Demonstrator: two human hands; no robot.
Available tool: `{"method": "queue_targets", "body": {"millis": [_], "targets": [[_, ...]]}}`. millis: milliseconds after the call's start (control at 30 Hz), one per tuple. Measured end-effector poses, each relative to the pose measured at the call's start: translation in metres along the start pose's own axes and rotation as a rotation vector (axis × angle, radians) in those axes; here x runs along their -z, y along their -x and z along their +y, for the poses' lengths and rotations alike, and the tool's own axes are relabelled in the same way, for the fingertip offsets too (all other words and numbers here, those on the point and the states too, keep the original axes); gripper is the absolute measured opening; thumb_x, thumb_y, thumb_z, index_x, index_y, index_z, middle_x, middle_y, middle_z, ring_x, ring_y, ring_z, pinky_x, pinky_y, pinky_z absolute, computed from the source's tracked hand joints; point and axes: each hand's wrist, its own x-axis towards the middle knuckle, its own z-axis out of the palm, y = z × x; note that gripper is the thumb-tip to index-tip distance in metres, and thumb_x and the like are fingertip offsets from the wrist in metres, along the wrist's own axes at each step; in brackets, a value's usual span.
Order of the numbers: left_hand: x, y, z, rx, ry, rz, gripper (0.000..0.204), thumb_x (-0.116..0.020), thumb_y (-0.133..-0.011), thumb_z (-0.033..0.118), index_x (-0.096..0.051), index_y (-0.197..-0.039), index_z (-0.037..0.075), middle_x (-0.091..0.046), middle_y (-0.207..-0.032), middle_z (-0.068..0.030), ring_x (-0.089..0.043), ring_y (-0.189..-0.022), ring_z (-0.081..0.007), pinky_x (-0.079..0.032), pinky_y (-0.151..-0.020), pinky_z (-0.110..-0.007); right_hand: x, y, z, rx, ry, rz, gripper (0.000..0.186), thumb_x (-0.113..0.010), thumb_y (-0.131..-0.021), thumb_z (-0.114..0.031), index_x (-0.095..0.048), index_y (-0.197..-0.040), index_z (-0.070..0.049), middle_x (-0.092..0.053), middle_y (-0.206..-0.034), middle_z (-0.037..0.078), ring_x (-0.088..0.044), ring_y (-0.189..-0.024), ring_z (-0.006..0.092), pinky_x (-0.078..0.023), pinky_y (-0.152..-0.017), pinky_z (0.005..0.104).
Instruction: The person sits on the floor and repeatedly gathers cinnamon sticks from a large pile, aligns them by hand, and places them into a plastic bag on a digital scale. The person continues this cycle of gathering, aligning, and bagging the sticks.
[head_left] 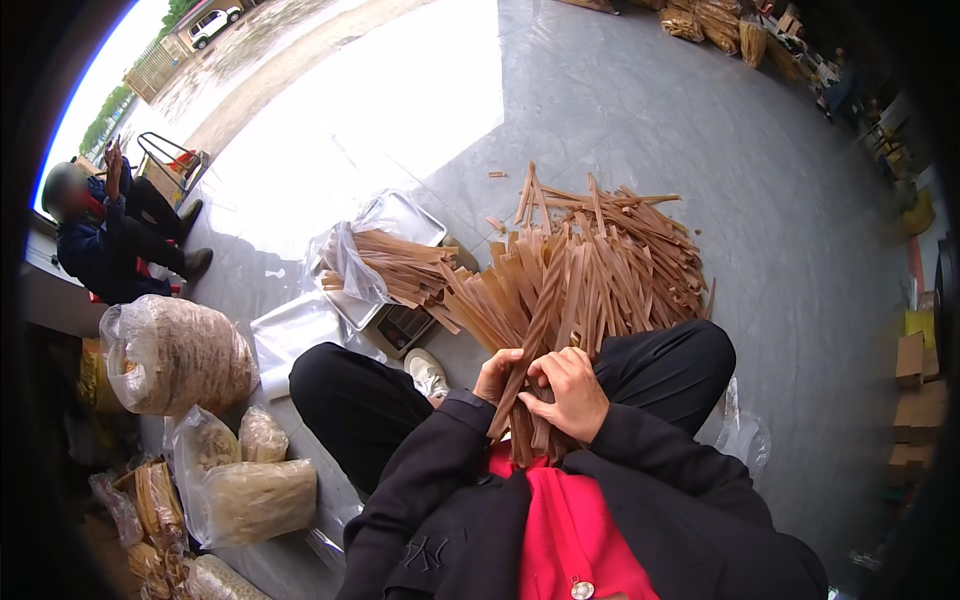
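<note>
Over the lap, the left hand (497, 376) closes its grip round the near ends of a fan of brown strips (515, 300), and the right hand (572, 390) grips the same ends with bent fingers. Beyond the knees, a loose pile (640, 262) of strips covers the floor (800, 300), while to its left a clear bag (358, 262) of strips crosses the right edge of a white tray (412, 216). Farther off, a seated person (125, 225) is by the floor's left edge, and wrapped bundles (712, 25) line its far right edge.
</note>
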Motion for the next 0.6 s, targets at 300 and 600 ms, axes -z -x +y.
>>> {"method": "queue_targets", "body": {"millis": [300, 600], "targets": [[0.013, -0.009, -0.005, 0.013, 0.118, -0.077, 0.036, -0.054, -0.083, 0.035, -0.06, -0.094, 0.002, -0.062, -0.079, -0.0097, -0.06, -0.075, -0.0209, -0.049, -0.072, -0.032, -0.018, -0.002, -0.003, 0.024, 0.172, 0.173, 0.019, -0.069, -0.068, -0.012, -0.054, -0.077, -0.007, -0.051, -0.073, 0.006, -0.05, -0.079, 0.0254, -0.037, -0.085, 0.0388], [0.009, -0.01, -0.011, -0.059, 0.059, -0.027, 0.037, -0.058, -0.084, 0.033, -0.058, -0.107, 0.004, -0.063, -0.099, -0.0113, -0.061, -0.09, -0.0208, -0.049, -0.083, -0.033, -0.006, 0.0, 0.012, -0.079, -0.087, -0.006, 0.012, -0.069, -0.07, -0.017, -0.06, -0.07, -0.009, -0.057, -0.072, 0.003, -0.052, -0.077, 0.0229, -0.034, -0.087, 0.0388]]}}
